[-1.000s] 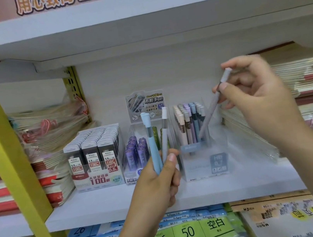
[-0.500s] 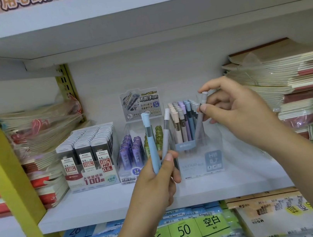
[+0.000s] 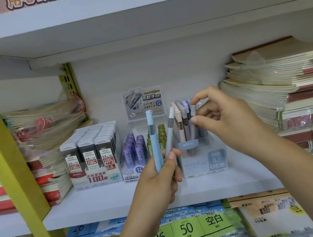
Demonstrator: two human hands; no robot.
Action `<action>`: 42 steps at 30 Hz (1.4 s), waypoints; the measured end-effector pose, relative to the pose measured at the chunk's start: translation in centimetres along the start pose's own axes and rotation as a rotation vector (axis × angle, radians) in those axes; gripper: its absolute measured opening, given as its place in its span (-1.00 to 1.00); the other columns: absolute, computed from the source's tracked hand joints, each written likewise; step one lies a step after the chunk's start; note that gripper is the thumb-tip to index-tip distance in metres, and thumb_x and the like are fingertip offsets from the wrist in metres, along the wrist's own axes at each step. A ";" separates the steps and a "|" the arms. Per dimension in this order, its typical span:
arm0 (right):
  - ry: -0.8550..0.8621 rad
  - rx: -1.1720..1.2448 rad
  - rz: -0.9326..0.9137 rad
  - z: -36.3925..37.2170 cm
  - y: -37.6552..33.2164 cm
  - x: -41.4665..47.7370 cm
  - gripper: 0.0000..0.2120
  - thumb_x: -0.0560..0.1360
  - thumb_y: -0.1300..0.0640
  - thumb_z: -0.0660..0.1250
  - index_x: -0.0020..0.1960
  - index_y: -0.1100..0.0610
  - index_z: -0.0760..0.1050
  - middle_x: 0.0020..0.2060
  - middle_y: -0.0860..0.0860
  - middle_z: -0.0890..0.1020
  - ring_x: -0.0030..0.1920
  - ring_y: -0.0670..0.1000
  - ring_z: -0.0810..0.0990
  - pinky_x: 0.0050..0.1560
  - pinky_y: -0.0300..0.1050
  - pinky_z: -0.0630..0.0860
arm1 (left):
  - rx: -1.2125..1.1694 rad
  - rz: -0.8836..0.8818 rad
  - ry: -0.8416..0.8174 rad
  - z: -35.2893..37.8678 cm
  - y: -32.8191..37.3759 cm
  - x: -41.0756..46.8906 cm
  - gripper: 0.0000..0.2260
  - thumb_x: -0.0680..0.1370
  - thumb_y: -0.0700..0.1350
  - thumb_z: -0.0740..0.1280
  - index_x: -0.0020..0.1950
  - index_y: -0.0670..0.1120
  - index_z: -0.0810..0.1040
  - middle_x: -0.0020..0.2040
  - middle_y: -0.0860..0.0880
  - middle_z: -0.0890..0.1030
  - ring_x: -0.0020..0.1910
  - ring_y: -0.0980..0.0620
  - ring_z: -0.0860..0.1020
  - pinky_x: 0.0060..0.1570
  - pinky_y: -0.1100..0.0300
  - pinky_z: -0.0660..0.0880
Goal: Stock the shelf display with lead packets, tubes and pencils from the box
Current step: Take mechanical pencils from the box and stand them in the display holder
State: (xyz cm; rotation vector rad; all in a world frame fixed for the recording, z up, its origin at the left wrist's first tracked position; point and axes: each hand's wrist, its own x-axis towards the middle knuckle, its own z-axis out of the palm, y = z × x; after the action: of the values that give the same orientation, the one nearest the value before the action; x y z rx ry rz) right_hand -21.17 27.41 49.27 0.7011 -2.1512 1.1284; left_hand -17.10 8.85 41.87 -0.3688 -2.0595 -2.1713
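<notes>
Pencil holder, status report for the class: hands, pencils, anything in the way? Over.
Left hand grips blue pencil and white pencil, upright. Right hand pinches grey pencil, set among standing pencils in clear holder. Nothing blocks it; holder crowded.

Count, centre frame
3 display boxes (image 3: pixel 98 181); 3 lead packet rows (image 3: pixel 89 146); left hand (image 3: pixel 160 185) 2 pencils (image 3: pixel 153 141); right hand (image 3: pixel 231 125) 1 grey pencil (image 3: pixel 193 122).

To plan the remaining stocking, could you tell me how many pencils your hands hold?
3. A blue pencil and a white-topped pencil stand in the left hand; the right hand pinches a grey pencil standing in the clear pencil box. More could hide behind the palms.
</notes>
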 end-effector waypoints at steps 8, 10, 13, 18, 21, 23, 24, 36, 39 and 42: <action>0.039 -0.196 -0.054 1.0 -0.1 0.2 -0.79 0.53 0.13 0.36 0.11 -0.12 0.53 -0.13 -0.19 0.54 -0.14 -0.18 0.52 -0.16 -0.45 0.39 | -0.018 0.030 -0.069 0.0 0.4 -0.2 -0.80 0.66 0.06 0.20 0.05 0.18 0.63 -0.34 0.05 0.46 -0.52 0.12 0.22 -0.52 0.29 0.20; 0.097 -0.047 -0.051 0.9 -0.7 0.0 -0.83 0.54 0.08 0.33 0.11 -0.10 0.53 -0.14 -0.17 0.55 -0.14 -0.17 0.53 -0.15 -0.44 0.42 | -0.018 0.036 -0.093 0.0 0.6 -0.3 -0.81 0.64 0.08 0.21 0.06 0.17 0.64 -0.34 0.05 0.46 -0.52 0.12 0.21 -0.52 0.30 0.20; -0.016 0.299 0.032 0.8 -1.8 -0.3 -0.79 0.53 0.08 0.35 0.14 -0.14 0.54 -0.15 -0.08 0.68 -0.12 -0.11 0.64 -0.11 -0.28 0.55 | -0.025 0.034 -0.138 0.3 0.8 -0.4 -0.78 0.55 0.14 0.25 0.08 0.17 0.64 -0.34 0.06 0.47 -0.52 0.12 0.21 -0.52 0.31 0.19; 0.075 0.484 0.035 0.6 -2.5 -0.2 -0.78 0.53 0.25 0.34 0.06 -0.06 0.55 -0.20 -0.01 0.71 -0.22 -0.08 0.67 -0.28 -0.30 0.52 | -0.011 0.032 -0.123 0.5 0.9 -0.5 -0.79 0.59 0.11 0.24 0.07 0.16 0.65 -0.34 0.06 0.48 -0.52 0.13 0.22 -0.52 0.31 0.19; 0.328 0.421 -0.069 -1.6 -2.2 0.2 -0.76 0.56 0.21 0.30 0.06 -0.14 0.52 -0.17 -0.03 0.68 -0.18 -0.10 0.66 -0.28 -0.30 0.55 | 0.036 0.048 -0.026 0.2 0.7 -0.3 -0.81 0.63 0.08 0.22 0.03 0.16 0.64 -0.38 0.07 0.45 -0.52 0.15 0.26 -0.53 0.34 0.23; 0.350 0.271 -0.124 -2.8 -1.6 0.3 -0.75 0.55 0.13 0.29 0.08 -0.22 0.50 -0.15 -0.04 0.65 -0.10 -0.05 0.65 -0.19 -0.19 0.58 | 0.040 0.038 0.024 0.1 0.5 -0.3 -0.82 0.62 0.09 0.23 0.02 0.10 0.61 -0.43 0.11 0.39 -0.54 0.17 0.26 -0.54 0.35 0.23; 0.318 0.204 -0.126 -3.0 -1.2 0.3 -0.75 0.54 0.11 0.29 0.08 -0.25 0.50 -0.15 -0.04 0.64 -0.07 -0.01 0.64 -0.14 -0.11 0.59 | 0.034 0.026 0.040 0.1 0.4 -0.2 -0.81 0.62 0.09 0.24 0.03 0.04 0.59 -0.46 0.13 0.36 -0.54 0.17 0.25 -0.55 0.35 0.22; 0.113 -0.055 -0.048 -1.7 1.2 0.0 -0.76 0.53 0.13 0.35 0.09 -0.18 0.51 -0.19 -0.12 0.61 -0.16 -0.14 0.58 -0.15 -0.31 0.50 | 0.049 0.013 0.020 0.7 0.4 -0.3 -0.78 0.65 0.07 0.21 -0.15 0.01 0.43 -0.43 0.09 0.30 -0.54 0.16 0.23 -0.55 0.37 0.22; 0.099 -0.062 -0.027 -1.7 1.1 0.1 -0.75 0.54 0.12 0.35 0.11 -0.17 0.41 -0.19 -0.11 0.64 -0.15 -0.15 0.59 -0.16 -0.36 0.45 | 0.049 0.013 0.028 0.7 0.3 -0.2 -0.77 0.64 0.08 0.21 -0.10 -0.04 0.43 -0.41 0.06 0.33 -0.53 0.16 0.24 -0.54 0.37 0.23; 0.076 -0.035 0.019 -1.6 1.3 0.2 -0.79 0.56 0.14 0.29 0.02 -0.16 0.35 -0.16 -0.09 0.67 -0.10 -0.12 0.61 -0.13 -0.32 0.49 | 0.061 0.020 0.036 0.6 0.1 -0.2 -0.75 0.64 0.10 0.21 -0.12 -0.05 0.44 -0.40 0.05 0.34 -0.52 0.14 0.24 -0.54 0.36 0.23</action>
State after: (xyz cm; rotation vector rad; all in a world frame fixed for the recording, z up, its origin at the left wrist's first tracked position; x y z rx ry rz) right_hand -21.76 29.34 49.44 0.6128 -2.1127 1.1067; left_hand -16.83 9.45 41.92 -0.3400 -2.0885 -2.0830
